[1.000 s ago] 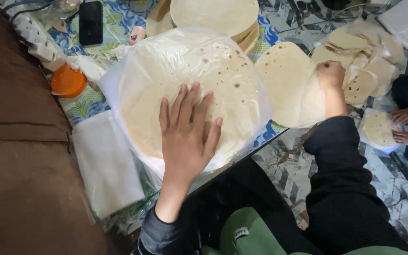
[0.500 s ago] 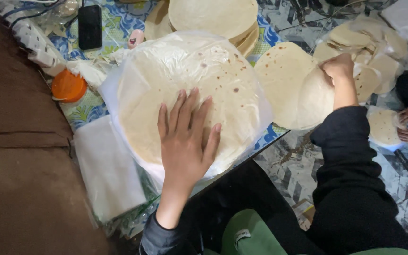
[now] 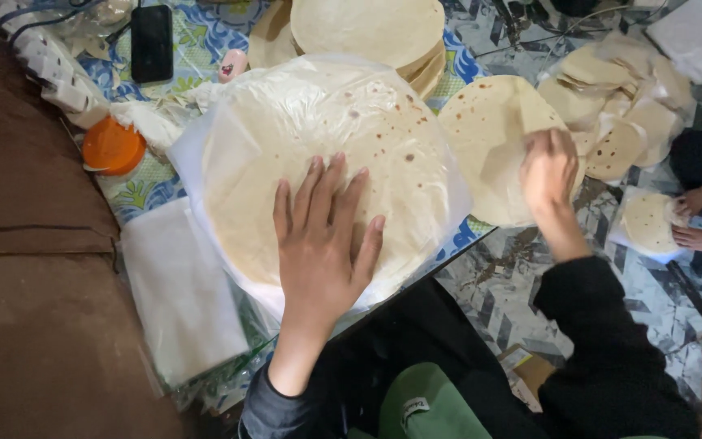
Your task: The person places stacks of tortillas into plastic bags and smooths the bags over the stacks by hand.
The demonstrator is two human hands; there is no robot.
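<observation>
- Far left: brown cushion (image 3: 26,325) edge runs along the counter (image 3: 152,183); a stack of clear bags (image 3: 180,293) lies flat just beside it, an orange lid (image 3: 112,148) and a black phone (image 3: 151,42) further up.
- Centre: a bagged flatbread stack (image 3: 318,154) overhangs the counter's near edge; little bare counter around it.
- Left hand (image 3: 322,244): palm down, fingers spread, pressed flat on the near part of the bagged stack, forearm coming straight up from below.
- Behind it: an unbagged flatbread pile (image 3: 367,28), touching the bag's far rim.
- Right hand (image 3: 548,167): fingers curled, pinching the right edge of a single flatbread (image 3: 489,138), which hangs off the counter over the patterned floor (image 3: 513,276).
- Far right: loose flatbreads (image 3: 619,106) scattered on the floor; another person's hands (image 3: 696,219) on a small bagged flatbread (image 3: 647,221), well apart.
</observation>
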